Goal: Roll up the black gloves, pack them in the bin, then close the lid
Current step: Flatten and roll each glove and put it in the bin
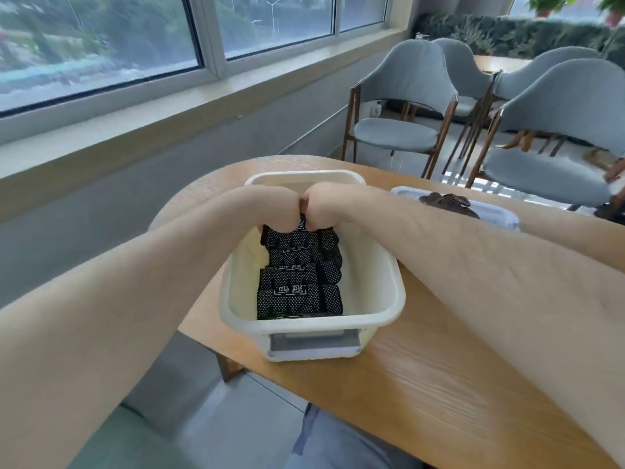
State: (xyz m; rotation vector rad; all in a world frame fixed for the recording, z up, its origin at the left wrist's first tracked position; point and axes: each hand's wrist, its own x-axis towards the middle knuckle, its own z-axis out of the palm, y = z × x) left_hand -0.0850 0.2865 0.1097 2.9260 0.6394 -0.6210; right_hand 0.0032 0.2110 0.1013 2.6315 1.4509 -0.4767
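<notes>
The left hand (274, 205) and right hand (330, 205) meet at the far end of the bin (394, 282), fingers (285, 222) curled on a rolled glove (302, 229) — best pressed snug against the packed rolls (297, 294) so it cannot unroll.
</notes>
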